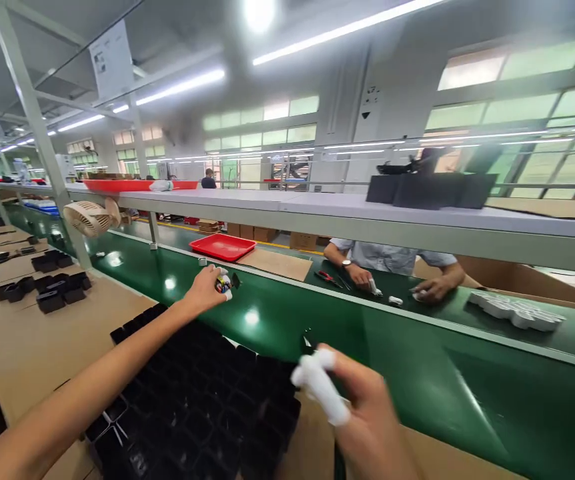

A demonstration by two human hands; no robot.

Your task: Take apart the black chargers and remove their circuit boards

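Left of centre in the frame, the left hand (210, 288) reaches out over the green conveyor belt (317, 327), fingers closed around a small part with red and white on it (223, 284). At lower centre the right hand (362, 420), blurred, is curled shut on a white piece (317, 383). The tray of black compartments (202, 400) sits on the desk below both. Judged from this, a steady wrist and a low, flat touch on the belt would serve best.

Across the belt, a co-worker's 2 hands (392, 283) rest by white parts.

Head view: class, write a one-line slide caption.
Left hand holds a small part over the green conveyor; right hand hovers blurred above a black tray.
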